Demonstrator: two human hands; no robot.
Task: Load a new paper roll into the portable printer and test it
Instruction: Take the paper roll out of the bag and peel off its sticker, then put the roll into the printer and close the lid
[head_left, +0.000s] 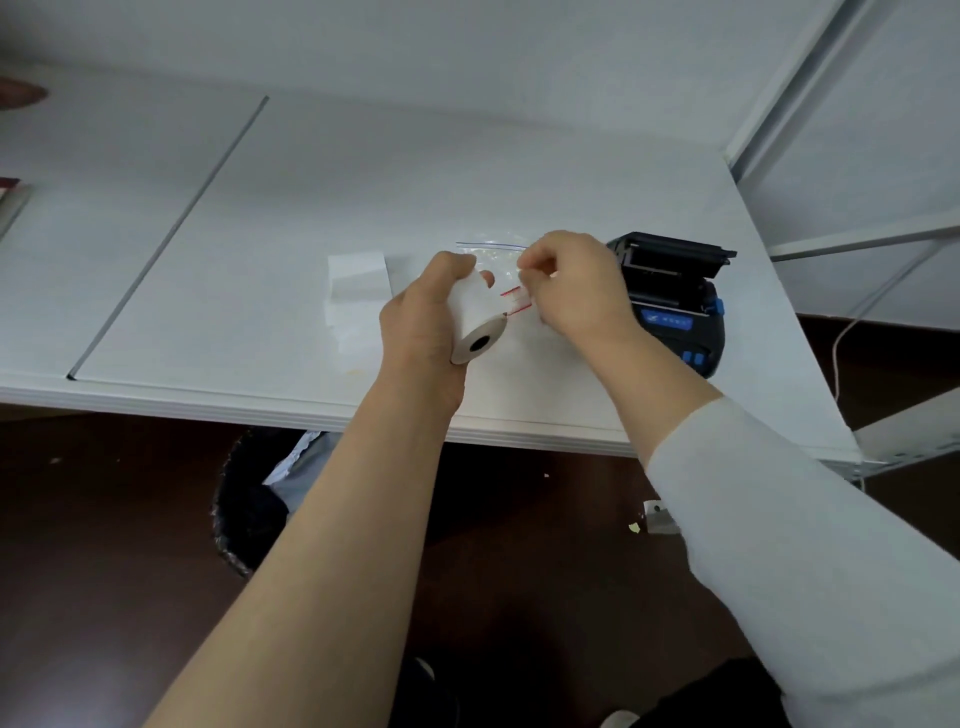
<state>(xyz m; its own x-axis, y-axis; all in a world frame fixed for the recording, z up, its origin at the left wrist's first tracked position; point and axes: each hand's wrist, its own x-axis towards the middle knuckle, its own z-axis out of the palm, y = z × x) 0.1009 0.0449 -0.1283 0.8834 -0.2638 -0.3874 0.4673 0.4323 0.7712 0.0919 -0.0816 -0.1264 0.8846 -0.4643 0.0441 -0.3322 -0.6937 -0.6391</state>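
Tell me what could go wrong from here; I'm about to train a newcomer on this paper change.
1. The right hand is pinching the red-striped sealing tab off the paper roll. A hard pull could tear the leading edge.
2. The left hand holds the roll in mid-air near the table edge. If that grip slips, it may drop to the floor and unwind.
3. The portable printer sits open close to the table's right edge, where the right forearm could nudge it.

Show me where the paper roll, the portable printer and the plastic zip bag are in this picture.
paper roll (470, 317): head view, on its white side wall.
portable printer (670, 322): head view, on its blue front label.
plastic zip bag (491, 249): head view, near its top seal.
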